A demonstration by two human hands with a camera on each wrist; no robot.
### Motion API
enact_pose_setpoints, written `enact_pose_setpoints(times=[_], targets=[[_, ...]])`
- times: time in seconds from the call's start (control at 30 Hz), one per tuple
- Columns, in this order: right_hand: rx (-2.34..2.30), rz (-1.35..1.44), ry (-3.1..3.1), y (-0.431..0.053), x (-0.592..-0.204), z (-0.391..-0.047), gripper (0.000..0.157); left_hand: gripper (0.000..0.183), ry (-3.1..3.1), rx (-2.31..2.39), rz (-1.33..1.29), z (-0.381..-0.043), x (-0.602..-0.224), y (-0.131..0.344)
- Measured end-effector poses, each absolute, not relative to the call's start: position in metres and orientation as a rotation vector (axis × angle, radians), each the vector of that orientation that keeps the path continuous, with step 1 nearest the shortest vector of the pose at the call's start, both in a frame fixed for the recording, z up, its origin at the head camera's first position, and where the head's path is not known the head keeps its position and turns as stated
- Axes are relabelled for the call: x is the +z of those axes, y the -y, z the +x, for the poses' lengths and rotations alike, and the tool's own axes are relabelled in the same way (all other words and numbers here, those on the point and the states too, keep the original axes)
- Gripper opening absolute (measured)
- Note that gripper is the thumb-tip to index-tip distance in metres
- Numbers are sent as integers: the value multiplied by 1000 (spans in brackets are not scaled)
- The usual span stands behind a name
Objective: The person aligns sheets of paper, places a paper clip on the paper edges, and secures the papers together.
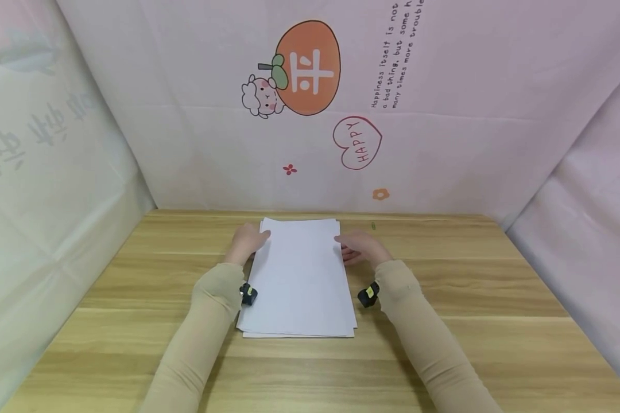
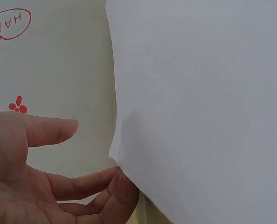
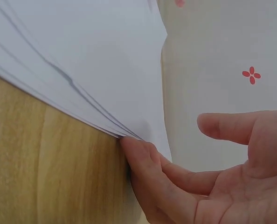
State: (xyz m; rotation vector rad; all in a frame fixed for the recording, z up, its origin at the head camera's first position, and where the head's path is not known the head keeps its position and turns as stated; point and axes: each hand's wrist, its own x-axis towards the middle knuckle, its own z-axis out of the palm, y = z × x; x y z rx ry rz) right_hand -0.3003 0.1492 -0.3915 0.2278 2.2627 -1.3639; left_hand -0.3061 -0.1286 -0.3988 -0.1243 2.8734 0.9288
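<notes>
A stack of white paper sheets (image 1: 299, 278) lies lengthwise on the table, its edges slightly uneven. In the head view my left hand (image 1: 247, 242) is at the stack's far left corner, and my right hand (image 1: 361, 246) is at the far right edge. The left wrist view has the fingers of the left hand (image 2: 40, 186) against the paper edge, partly behind it, with the thumb raised away from the sheets. Seen from the right wrist, the fingertips of the right hand (image 3: 218, 191) touch the layered sheet edges (image 3: 73, 86); its thumb stands apart from them.
The wooden table (image 1: 470, 321) reaches back to a printed cloth wall (image 1: 212, 160), with more cloth on both sides. A tiny green item (image 1: 374, 226) lies near the table's back edge, right of the stack. Each wrist wears a small black camera.
</notes>
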Motion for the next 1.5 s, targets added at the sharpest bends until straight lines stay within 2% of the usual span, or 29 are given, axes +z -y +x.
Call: enact_pose_setpoints(times=[0.3, 0.67, 1.13, 1.5], targets=[[-1390, 244, -2260, -152, -394, -302, 48, 40, -2837, 992, -153, -308, -400, 132], [-1397, 246, -2252, -153, -395, -302, 48, 47, -2776, 1105, -185, -307, -400, 135], [-1408, 272, -2231, -151, -394, -303, 49, 38, -2754, 1092, -224, -307, -399, 134], [-1416, 301, -2218, -152, -396, -306, 46, 45, -2704, 1146, -250, -309, -401, 133]])
